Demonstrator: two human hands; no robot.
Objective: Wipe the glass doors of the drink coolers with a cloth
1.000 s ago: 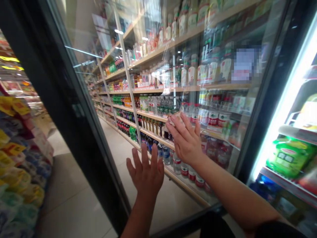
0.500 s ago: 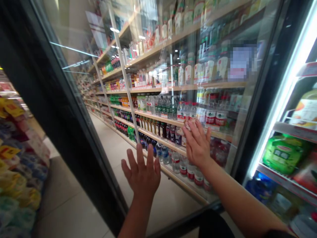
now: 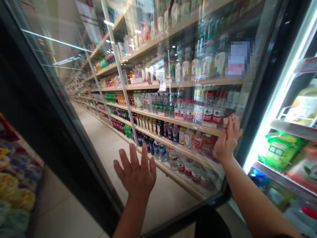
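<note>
A glass door (image 3: 170, 188) with a black frame stands ajar in front of me, and shelves of drinks show through or in its pane. My left hand (image 3: 137, 170) is spread flat on the lower middle of the glass, fingers apart and holding nothing. Near the pane's right side, my right hand (image 3: 228, 138) presses a small crumpled pale cloth (image 3: 225, 122) to the glass. Most of the cloth is hidden under the fingers, so I cannot tell whether it is fabric or paper.
On the right, a lit cooler has shelves (image 3: 289, 129) with a green pouch (image 3: 282, 148) and bottles. Colourful wrapped packs (image 3: 17, 191) are stacked at the left. The door's thick black frame (image 3: 56, 129) runs diagonally beside my left hand. Pale tiled floor (image 3: 61, 211) lies below.
My right hand has slid right across the glass with the cloth, towards the frame's right side. My left hand stays spread on the pane. The view has shifted slightly.
</note>
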